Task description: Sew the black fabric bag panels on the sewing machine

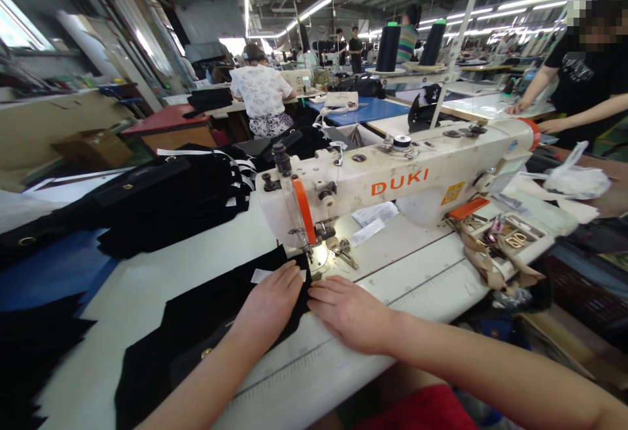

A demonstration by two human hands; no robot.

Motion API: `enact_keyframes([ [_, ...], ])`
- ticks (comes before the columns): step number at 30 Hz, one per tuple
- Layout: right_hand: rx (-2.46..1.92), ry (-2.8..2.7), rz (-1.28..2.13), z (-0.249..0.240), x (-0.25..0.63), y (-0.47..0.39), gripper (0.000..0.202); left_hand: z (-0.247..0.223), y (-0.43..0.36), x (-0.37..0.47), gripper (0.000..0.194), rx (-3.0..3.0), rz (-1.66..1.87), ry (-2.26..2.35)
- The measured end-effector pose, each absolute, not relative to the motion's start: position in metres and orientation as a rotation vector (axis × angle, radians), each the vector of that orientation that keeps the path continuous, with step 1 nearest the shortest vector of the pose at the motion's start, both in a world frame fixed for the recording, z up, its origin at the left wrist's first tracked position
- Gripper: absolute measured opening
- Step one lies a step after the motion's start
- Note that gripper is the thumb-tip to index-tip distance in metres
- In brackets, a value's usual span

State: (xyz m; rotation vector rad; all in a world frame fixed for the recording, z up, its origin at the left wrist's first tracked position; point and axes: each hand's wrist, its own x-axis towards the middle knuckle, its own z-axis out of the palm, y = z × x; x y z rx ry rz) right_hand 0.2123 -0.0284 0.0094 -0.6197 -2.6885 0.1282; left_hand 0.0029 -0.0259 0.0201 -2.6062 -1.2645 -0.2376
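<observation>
A black fabric piece lies on the white sewing table, its right edge by the needle area of the white sewing machine. My left hand rests flat on the fabric, fingers stretched toward the needle, beside a small white label. My right hand lies at the fabric's right edge, just in front of the presser foot, with its fingers extended and close together. Both palms face down. Some of the fabric is hidden under my left hand and forearm.
Black fabric pieces are piled at the left. A tray of small metal parts and beige straps sits at the right. White papers lie behind the needle. One person stands at the far right; another sits ahead.
</observation>
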Motion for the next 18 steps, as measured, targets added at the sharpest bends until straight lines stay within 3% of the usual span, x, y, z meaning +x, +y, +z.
enact_keyframes([
  [4,-0.613,-2.687,0.133,0.01,0.212,-0.028,0.022,0.026,-0.029,0.011,0.029,-2.571,-0.135,-1.312],
  [11,-0.604,-2.694,0.15,0.011,0.212,-0.026,0.022,0.01,-0.025,0.0,0.036,-2.549,-0.423,-1.1],
  [18,-0.601,-2.669,0.182,0.009,0.213,-0.026,0.022,0.01,-0.025,0.001,0.036,-2.515,-0.411,-1.046],
])
